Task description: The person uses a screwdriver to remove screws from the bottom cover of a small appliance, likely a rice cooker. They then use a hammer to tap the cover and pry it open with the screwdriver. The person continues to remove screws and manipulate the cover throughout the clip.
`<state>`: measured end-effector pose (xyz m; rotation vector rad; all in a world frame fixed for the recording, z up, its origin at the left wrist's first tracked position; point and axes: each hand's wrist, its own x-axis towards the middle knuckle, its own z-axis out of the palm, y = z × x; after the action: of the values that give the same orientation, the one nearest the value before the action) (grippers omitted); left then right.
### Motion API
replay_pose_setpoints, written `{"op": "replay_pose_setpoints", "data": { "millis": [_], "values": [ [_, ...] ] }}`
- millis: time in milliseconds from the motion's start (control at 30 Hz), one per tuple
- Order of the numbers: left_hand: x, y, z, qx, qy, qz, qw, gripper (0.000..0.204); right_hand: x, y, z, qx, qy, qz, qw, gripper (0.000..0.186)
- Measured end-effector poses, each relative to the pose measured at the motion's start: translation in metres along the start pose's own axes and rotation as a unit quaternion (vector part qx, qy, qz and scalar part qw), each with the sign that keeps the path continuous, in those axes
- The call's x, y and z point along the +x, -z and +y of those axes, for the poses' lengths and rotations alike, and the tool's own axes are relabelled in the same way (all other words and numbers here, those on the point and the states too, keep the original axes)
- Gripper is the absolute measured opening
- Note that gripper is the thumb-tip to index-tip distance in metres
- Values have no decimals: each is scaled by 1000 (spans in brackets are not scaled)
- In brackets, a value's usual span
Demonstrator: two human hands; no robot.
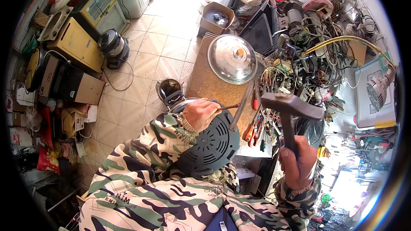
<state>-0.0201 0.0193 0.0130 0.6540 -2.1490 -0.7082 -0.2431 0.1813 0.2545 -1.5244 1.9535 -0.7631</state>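
My right hand [298,164] grips a hammer [291,108] by its handle, the dark metal head raised at the right. My left hand [200,114] is closed around a thin dark rod [229,107], whose free end points right; its exact kind is unclear. Under that hand, a round appliance lies tipped against my lap, showing its black slotted base [206,143]. Part of its pale rim and black handle [174,99] shows past my left hand. A long flat metal bar [241,106] lies beside the base on the brown board.
A glass lid [232,59] rests on the brown board [198,79]. Pliers and screwdrivers [253,133] lie at its right edge. Tangled cables [319,38] pile up at the back right, near a gooseneck lamp [376,90]. A rice cooker [113,48] stands on the tiled floor.
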Motion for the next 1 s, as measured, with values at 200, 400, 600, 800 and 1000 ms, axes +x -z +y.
{"op": "replay_pose_setpoints", "data": {
  "millis": [200, 400, 600, 800, 1000],
  "values": [
    [2, 2, 4, 8, 9, -9, 1000, 17, 14, 5, -31, -100, 101, -42, 989, 30],
    [4, 2, 3, 1, -5, 5, 1000, 17, 27, 5, -45, -135, 60, -94, 985, 26],
    [2, 2, 4, 4, 4, 2, 1000, 17, -4, 18, -19, -67, 106, 125, 984, 28],
    [-2, -2, 4, 12, 3, -1, 1000, 15, 16, 5, -27, -172, 59, -115, 977, 15],
    [8, 4, 4, -8, -11, 2, 1000, 14, 8, 12, -42, -102, 47, -9, 994, 20]
  ]
}}
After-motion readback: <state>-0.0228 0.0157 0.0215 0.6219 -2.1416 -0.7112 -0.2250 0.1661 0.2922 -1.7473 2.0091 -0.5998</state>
